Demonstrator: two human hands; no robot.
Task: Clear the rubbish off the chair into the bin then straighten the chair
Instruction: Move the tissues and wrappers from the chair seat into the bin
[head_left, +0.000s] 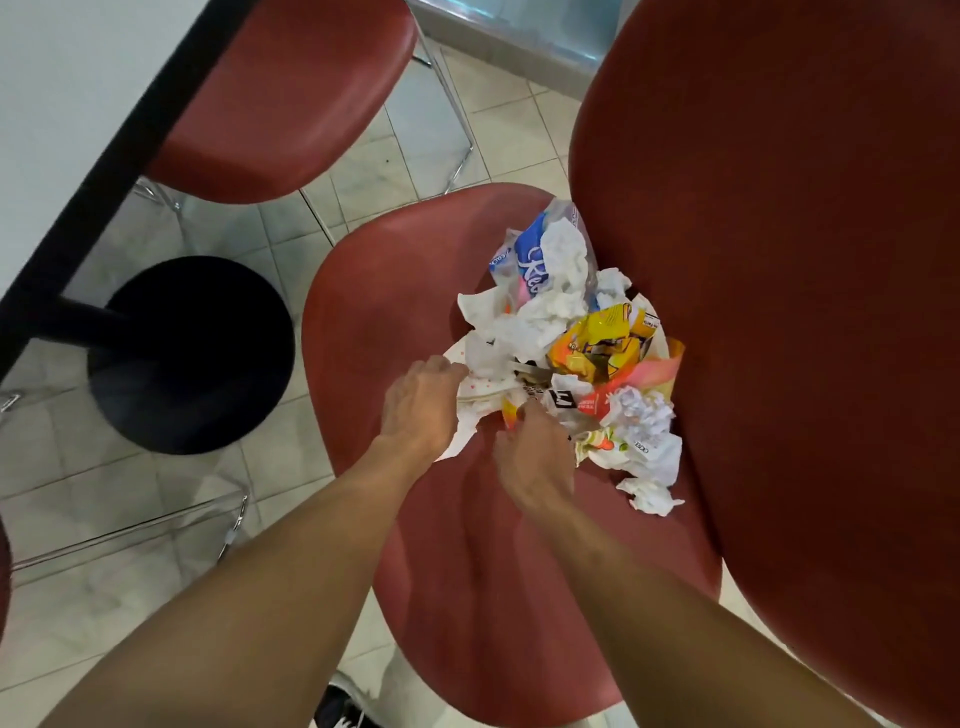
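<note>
A heap of crumpled rubbish (571, 353) (white tissues, yellow-orange snack wrappers, a blue-and-white plastic bag, printed paper scraps) is shown piled on the seat of a dark-red moulded plastic chair (395, 291), toward the seat's rear, against the chair's tall backrest at right. One loose white tissue wad (649, 496) is seen just beside the heap's near edge, on the seat.

The left hand (421, 405) is placed at the heap's near-left edge, back of hand up, fingers curled down onto a white spotted paper sheet (480, 400); fingertips are touching paper, but whether the sheet is pinched can't be told, as the fingers are hidden from above and blurred. The right hand (535, 452) is set just beside the left, approx. at the heap's near-centre edge, fingers pointed into the wrappers; its grasp can't be told either (motion blur). The bulk of the rubbish lies beyond and to the right of both hands.

Surroundings: a second dark-red chair (280, 104) is seen upper left, tucked under a white tabletop w/ black edge (67, 78). A black round pedestal base (192, 353) stands on the pale tiled floor (104, 519), left of the littered chair. A black-and-white shoe (343, 709) is visible at bottom.
</note>
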